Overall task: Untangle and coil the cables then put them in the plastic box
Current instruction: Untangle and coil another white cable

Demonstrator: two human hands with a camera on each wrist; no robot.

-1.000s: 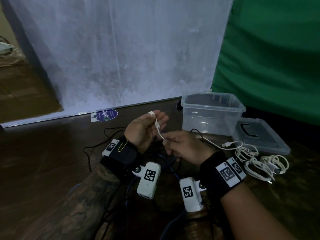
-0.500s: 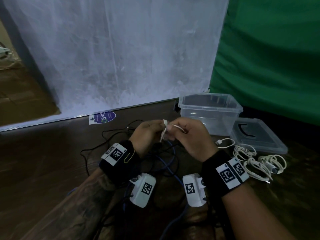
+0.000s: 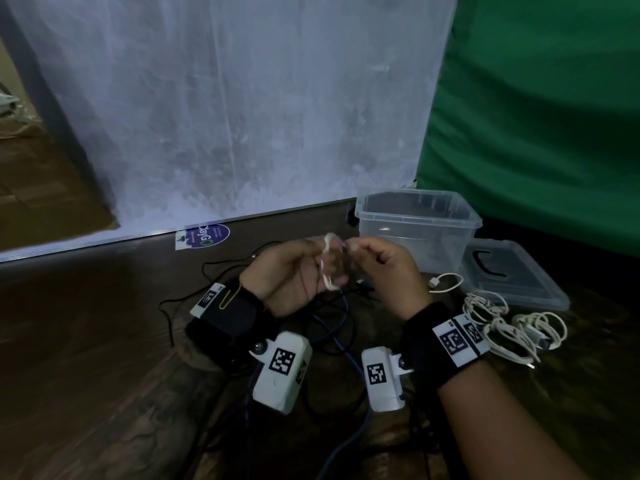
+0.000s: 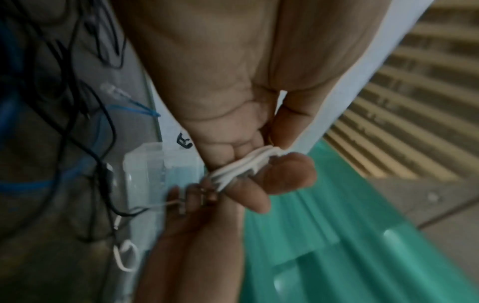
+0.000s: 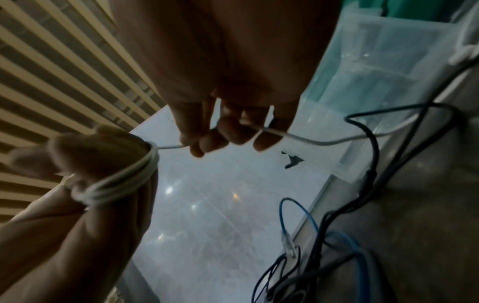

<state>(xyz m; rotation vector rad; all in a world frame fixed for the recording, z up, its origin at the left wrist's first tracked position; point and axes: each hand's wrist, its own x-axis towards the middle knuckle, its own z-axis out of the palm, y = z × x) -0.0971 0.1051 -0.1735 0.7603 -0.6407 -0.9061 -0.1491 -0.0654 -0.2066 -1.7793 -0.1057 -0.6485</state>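
A thin white cable (image 3: 327, 271) is wound in several loops round the fingers of my left hand (image 3: 298, 271), which is raised above the table. In the left wrist view the thumb (image 4: 290, 172) lies against the coil (image 4: 241, 166). My right hand (image 3: 377, 268) is close beside it and pinches the same cable (image 5: 305, 139) just past the coil (image 5: 124, 180). The free tail runs down to a white plug (image 3: 434, 282) on the table. The clear plastic box (image 3: 415, 233) stands open behind my right hand.
The box lid (image 3: 512, 275) lies flat to the right of the box. A tangle of white cables (image 3: 502, 323) sits in front of the lid. Black cables (image 3: 214, 268) and a blue cable (image 3: 346, 341) sprawl on the dark wooden table beneath my hands.
My right hand has come up from below the left fingers to beside them, laying more white cable round them. The tail's plug has slid left, toward my hands.
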